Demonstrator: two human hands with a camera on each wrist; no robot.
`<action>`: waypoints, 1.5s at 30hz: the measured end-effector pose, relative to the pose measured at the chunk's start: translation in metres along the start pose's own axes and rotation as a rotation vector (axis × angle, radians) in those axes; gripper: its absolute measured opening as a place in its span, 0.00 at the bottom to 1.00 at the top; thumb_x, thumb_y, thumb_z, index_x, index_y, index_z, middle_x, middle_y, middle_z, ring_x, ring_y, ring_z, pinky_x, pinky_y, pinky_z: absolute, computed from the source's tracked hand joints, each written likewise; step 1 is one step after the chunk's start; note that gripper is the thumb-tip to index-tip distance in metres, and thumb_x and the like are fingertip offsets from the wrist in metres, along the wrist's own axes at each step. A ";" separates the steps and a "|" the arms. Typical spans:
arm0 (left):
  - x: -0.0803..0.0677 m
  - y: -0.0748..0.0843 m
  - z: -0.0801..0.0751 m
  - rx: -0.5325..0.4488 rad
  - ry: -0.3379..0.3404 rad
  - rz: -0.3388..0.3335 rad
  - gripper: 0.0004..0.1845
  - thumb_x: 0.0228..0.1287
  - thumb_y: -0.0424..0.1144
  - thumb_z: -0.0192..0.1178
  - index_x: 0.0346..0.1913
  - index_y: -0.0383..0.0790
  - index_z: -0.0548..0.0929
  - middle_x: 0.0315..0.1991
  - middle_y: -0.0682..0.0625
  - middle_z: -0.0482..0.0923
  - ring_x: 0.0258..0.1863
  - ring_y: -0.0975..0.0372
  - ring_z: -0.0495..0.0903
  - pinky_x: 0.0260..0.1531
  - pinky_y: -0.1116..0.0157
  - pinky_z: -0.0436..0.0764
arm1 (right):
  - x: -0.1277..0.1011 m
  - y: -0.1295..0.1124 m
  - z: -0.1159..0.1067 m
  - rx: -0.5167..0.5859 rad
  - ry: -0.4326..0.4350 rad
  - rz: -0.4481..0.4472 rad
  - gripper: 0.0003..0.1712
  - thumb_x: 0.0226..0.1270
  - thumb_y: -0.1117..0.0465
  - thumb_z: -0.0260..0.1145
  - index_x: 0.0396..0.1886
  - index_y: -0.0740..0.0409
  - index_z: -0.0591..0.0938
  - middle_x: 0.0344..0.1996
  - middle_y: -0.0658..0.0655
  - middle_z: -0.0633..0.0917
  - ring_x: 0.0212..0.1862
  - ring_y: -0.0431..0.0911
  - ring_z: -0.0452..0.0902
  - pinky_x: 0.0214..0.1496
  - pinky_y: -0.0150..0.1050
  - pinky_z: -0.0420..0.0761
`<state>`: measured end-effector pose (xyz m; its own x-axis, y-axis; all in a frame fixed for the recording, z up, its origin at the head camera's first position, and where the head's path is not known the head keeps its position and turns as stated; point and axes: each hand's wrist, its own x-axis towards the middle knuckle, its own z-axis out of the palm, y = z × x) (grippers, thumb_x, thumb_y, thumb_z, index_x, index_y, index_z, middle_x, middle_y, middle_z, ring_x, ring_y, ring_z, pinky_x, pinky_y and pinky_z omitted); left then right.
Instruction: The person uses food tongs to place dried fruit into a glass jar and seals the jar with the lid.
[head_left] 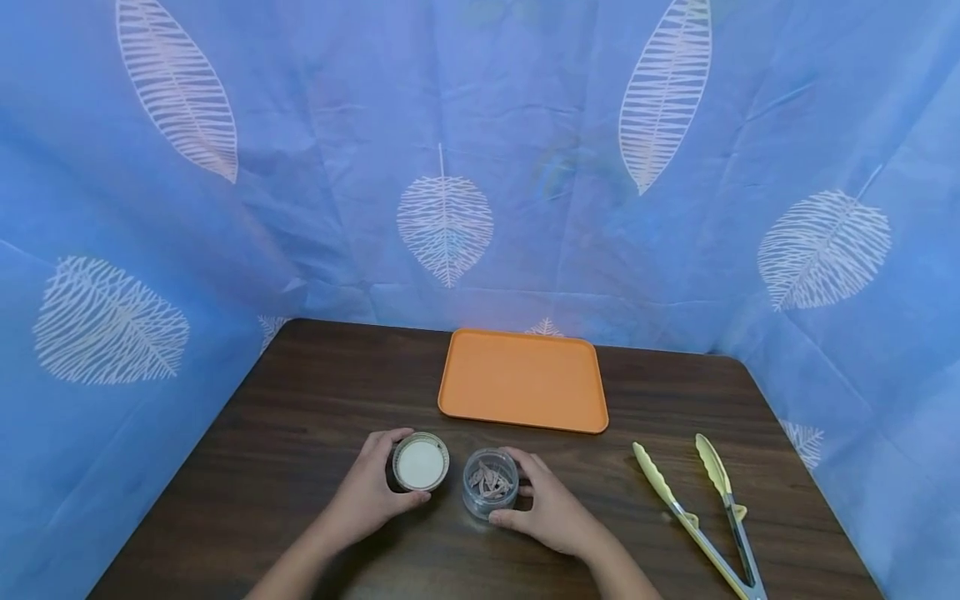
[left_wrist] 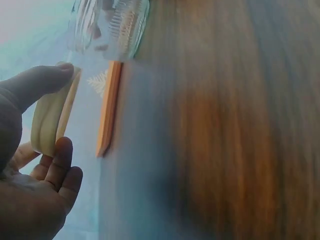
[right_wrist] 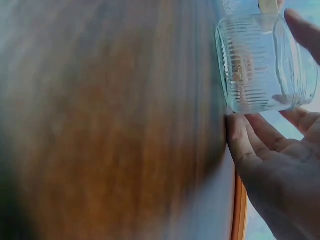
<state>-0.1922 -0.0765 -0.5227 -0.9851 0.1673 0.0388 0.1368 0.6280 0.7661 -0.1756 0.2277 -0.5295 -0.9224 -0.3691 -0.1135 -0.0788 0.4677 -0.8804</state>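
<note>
The left hand [head_left: 371, 492] pinches the one cream lid [head_left: 421, 463] between thumb and fingertips; the right hand [head_left: 551, 508] curls its fingers around the one glass jar [head_left: 491, 483] standing between the hands. A careless nudge could tip the open jar, spilling its pieces. One orange tray [head_left: 522, 381] lies beyond the fingertips, one pair of tongs [head_left: 701, 508] right of them.

Orange tray [head_left: 522, 379], dark wood-grain table [head_left: 300, 400], blue leaf-patterned cloth [head_left: 337, 167].

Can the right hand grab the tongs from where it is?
Probably yes. The tongs lie on bare table just right of the right hand, nothing between them. But that hand is curled around the glass jar and would have to let go first.
</note>
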 end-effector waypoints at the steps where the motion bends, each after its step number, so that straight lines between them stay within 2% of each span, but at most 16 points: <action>1: 0.000 0.002 0.001 0.007 0.002 0.007 0.50 0.47 0.44 0.90 0.75 0.44 0.75 0.70 0.39 0.73 0.67 0.46 0.79 0.63 0.41 0.81 | 0.001 0.000 -0.001 0.003 -0.001 0.006 0.57 0.61 0.52 0.86 0.85 0.54 0.64 0.74 0.65 0.73 0.68 0.60 0.80 0.67 0.55 0.84; 6: 0.001 0.012 0.007 0.036 0.008 0.042 0.51 0.44 0.42 0.91 0.74 0.43 0.77 0.66 0.42 0.75 0.65 0.48 0.80 0.63 0.44 0.81 | 0.006 0.000 0.001 -0.063 0.007 -0.008 0.60 0.56 0.54 0.89 0.84 0.57 0.65 0.72 0.65 0.74 0.68 0.60 0.80 0.67 0.55 0.84; 15: 0.002 0.023 0.009 0.069 0.008 0.105 0.52 0.44 0.40 0.90 0.75 0.44 0.76 0.63 0.46 0.75 0.63 0.52 0.80 0.62 0.46 0.82 | 0.008 -0.004 0.008 -0.156 0.084 0.033 0.53 0.54 0.51 0.89 0.77 0.57 0.73 0.68 0.60 0.80 0.61 0.57 0.86 0.62 0.55 0.87; 22: 0.003 0.031 0.005 0.055 -0.012 0.138 0.56 0.47 0.40 0.90 0.80 0.47 0.69 0.67 0.45 0.74 0.67 0.51 0.79 0.64 0.44 0.81 | 0.007 -0.008 0.009 -0.136 0.119 0.098 0.53 0.52 0.51 0.91 0.74 0.56 0.74 0.65 0.60 0.85 0.59 0.57 0.88 0.60 0.57 0.86; 27: 0.004 0.034 0.005 0.142 0.001 0.182 0.57 0.46 0.38 0.89 0.80 0.44 0.68 0.64 0.43 0.76 0.65 0.50 0.78 0.63 0.45 0.83 | 0.004 -0.008 0.008 -0.121 0.149 0.155 0.53 0.51 0.48 0.91 0.74 0.54 0.75 0.64 0.60 0.86 0.59 0.58 0.88 0.59 0.58 0.86; 31: 0.004 0.035 0.007 0.203 -0.002 0.196 0.57 0.47 0.38 0.89 0.80 0.44 0.67 0.65 0.42 0.75 0.66 0.48 0.77 0.63 0.45 0.84 | 0.002 -0.009 0.007 -0.118 0.164 0.145 0.53 0.51 0.48 0.91 0.74 0.56 0.75 0.64 0.60 0.86 0.59 0.59 0.88 0.59 0.58 0.86; 35: 0.006 0.038 0.005 0.207 -0.001 0.217 0.58 0.48 0.40 0.89 0.81 0.44 0.66 0.67 0.43 0.75 0.67 0.49 0.77 0.65 0.44 0.82 | 0.000 -0.013 0.007 -0.105 0.185 0.122 0.52 0.50 0.52 0.91 0.73 0.58 0.75 0.63 0.62 0.85 0.60 0.59 0.88 0.61 0.57 0.87; 39: 0.008 0.042 0.002 0.147 -0.010 0.250 0.57 0.49 0.41 0.89 0.81 0.46 0.66 0.70 0.48 0.75 0.68 0.54 0.76 0.67 0.48 0.82 | -0.001 -0.017 0.006 -0.099 0.211 0.107 0.52 0.50 0.54 0.92 0.73 0.59 0.75 0.65 0.62 0.83 0.63 0.59 0.85 0.63 0.55 0.87; 45: 0.014 0.045 -0.003 -0.081 -0.090 0.247 0.56 0.53 0.40 0.86 0.82 0.47 0.63 0.70 0.53 0.74 0.67 0.60 0.77 0.66 0.53 0.84 | -0.002 -0.020 0.006 -0.115 0.218 0.072 0.51 0.51 0.52 0.91 0.73 0.55 0.76 0.64 0.55 0.81 0.68 0.53 0.81 0.66 0.53 0.85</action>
<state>-0.1998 -0.0480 -0.4857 -0.9093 0.3767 0.1769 0.3596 0.4973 0.7895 -0.1700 0.2145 -0.5143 -0.9859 -0.1554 -0.0616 -0.0404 0.5792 -0.8142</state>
